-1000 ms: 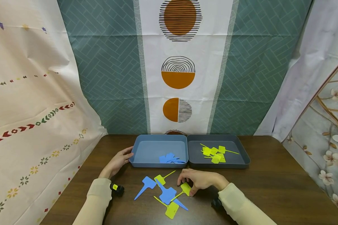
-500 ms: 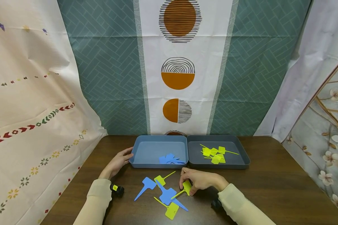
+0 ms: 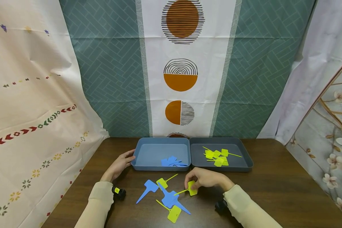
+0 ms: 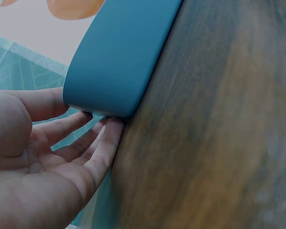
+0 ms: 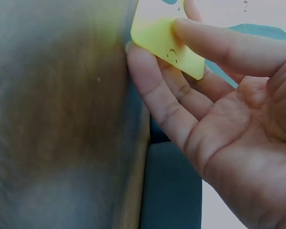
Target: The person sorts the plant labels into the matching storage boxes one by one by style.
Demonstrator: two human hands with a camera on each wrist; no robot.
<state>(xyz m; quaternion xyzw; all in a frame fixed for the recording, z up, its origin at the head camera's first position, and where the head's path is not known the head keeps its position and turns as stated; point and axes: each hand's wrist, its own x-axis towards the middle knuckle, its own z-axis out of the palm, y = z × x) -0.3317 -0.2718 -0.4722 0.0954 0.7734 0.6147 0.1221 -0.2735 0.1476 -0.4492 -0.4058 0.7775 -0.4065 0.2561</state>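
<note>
Between its thumb and fingers, my right hand (image 3: 206, 178) pinches a yellow plant label (image 3: 192, 188); the right wrist view shows the thumb pressed on the flat head of this label (image 5: 157, 36). Its thin stem reaches left over the blue labels. My left hand (image 3: 119, 164) touches the left end of the blue tray (image 3: 159, 148), and in the left wrist view fairly straight fingertips rest against the tray's outer wall (image 4: 114, 62). On the table lie a blue plant label (image 3: 149, 186), overlapping blue labels (image 3: 169, 199), and two yellow labels, one behind (image 3: 161, 182) and one in front (image 3: 174, 213).
The dark grey tray (image 3: 239, 155) stands against the blue one's right side and holds several yellow labels (image 3: 216, 155). Several blue labels (image 3: 172, 161) lie in the blue tray. Behind the brown table (image 3: 273, 190) hangs a patterned curtain (image 3: 114, 79).
My right hand has taken hold of the yellow label, its fingers closing round it, and has raised it slightly and moved it a little right. My left hand stays at the blue tray.
</note>
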